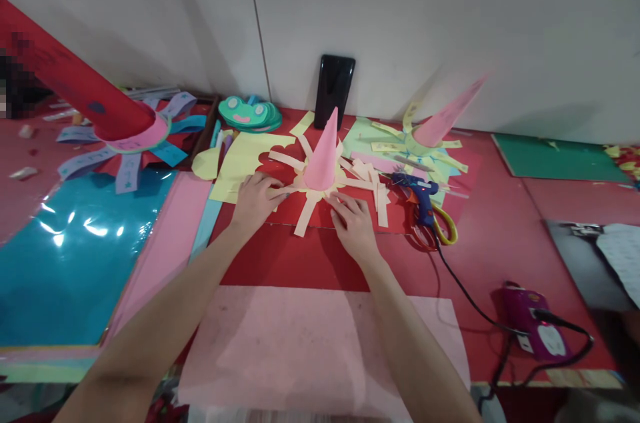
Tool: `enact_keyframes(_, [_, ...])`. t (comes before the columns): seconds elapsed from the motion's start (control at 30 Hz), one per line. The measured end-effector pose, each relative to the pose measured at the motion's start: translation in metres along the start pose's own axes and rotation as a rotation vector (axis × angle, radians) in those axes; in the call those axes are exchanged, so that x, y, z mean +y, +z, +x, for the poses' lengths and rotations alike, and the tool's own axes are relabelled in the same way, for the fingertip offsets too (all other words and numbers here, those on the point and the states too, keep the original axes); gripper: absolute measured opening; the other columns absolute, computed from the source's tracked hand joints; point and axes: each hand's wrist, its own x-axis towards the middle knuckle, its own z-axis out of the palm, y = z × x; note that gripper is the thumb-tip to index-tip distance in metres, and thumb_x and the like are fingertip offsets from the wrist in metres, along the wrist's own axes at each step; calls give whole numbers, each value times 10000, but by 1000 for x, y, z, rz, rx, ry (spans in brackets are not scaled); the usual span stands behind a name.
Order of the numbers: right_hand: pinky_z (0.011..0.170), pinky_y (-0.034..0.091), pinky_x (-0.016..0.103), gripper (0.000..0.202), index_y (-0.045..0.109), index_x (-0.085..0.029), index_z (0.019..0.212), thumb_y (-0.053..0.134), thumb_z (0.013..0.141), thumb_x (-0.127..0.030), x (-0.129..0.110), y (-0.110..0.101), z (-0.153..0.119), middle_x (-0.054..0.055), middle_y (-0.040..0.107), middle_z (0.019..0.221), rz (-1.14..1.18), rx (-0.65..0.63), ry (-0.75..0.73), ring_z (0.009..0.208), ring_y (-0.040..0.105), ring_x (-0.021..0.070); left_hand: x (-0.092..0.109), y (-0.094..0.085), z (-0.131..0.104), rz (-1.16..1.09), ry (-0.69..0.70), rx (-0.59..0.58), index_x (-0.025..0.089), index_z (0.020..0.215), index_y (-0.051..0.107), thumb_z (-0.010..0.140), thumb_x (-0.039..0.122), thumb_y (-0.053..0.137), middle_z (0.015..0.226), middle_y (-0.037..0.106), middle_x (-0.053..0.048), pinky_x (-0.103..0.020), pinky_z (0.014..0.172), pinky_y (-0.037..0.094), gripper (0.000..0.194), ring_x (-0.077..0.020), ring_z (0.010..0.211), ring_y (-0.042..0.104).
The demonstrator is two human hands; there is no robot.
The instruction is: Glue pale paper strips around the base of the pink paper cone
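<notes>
A pink paper cone point(323, 159) stands upright in front of me on a pale yellow scalloped base, with pale paper strips point(307, 213) fanning out around it. At its left, my left hand point(259, 201) has thumb and fingers closed on one of these strips close to the base. My right hand point(354, 219) lies to the right of the cone's front, its fingers stretched and the fingertips touching the base's edge. More loose strips point(383, 199) lie beside the right hand. Red card point(285, 263) spreads beneath the work.
A blue glue gun point(423, 199) rests by yellow-and-red-handled scissors point(453, 226), its cord running to a purple power socket point(535, 323). Behind stand a phone point(334, 89) against the wall and a second pink cone point(445, 119). A red tube point(90, 83) with strips stands left.
</notes>
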Motion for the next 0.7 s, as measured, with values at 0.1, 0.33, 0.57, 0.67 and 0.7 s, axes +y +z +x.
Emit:
enact_keyframes(0.1, [878, 468, 403, 343, 630, -266, 1176, 415, 916, -204, -1, 0, 0, 45, 632, 1197, -4, 1, -1, 987, 534, 222, 5, -2, -1, 33, -35, 45, 226, 839, 666, 786, 420, 672, 883, 632, -62, -416, 813, 465, 202, -242, 854, 576])
enact_keyframes(0.33, [891, 471, 399, 330, 621, -240, 1176, 420, 916, -203, 1, 1, -1, 63, 631, 1190, 29, 27, 19, 1013, 554, 217, 15, -10, 1, 23, -45, -6, 212, 884, 633, 793, 285, 676, 915, 660, -49, -389, 809, 461, 124, -242, 884, 598])
enact_keyframes(0.57, [904, 479, 389, 319, 629, -240, 1137, 389, 928, -232, 3, -2, -3, 76, 651, 1113, 149, 141, 113, 1042, 577, 202, 21, -15, 1, 23, -83, -39, 206, 906, 623, 822, 269, 633, 939, 677, -49, -363, 825, 454, 105, -236, 907, 614])
enact_keyframes(0.67, [879, 481, 388, 309, 646, -220, 1104, 398, 920, -231, 0, -6, -3, 80, 676, 1049, 139, 164, 138, 966, 595, 198, 21, -14, 1, 39, -69, -16, 198, 959, 616, 844, 255, 593, 983, 677, -63, -371, 856, 451, 131, -243, 944, 616])
enact_keyframes(0.7, [861, 486, 384, 302, 653, -217, 1091, 407, 916, -235, -1, -6, -3, 78, 686, 1020, 136, 165, 146, 933, 600, 196, 20, -14, 1, 52, -64, -5, 194, 990, 611, 856, 249, 568, 1004, 676, -69, -375, 869, 449, 151, -246, 963, 614])
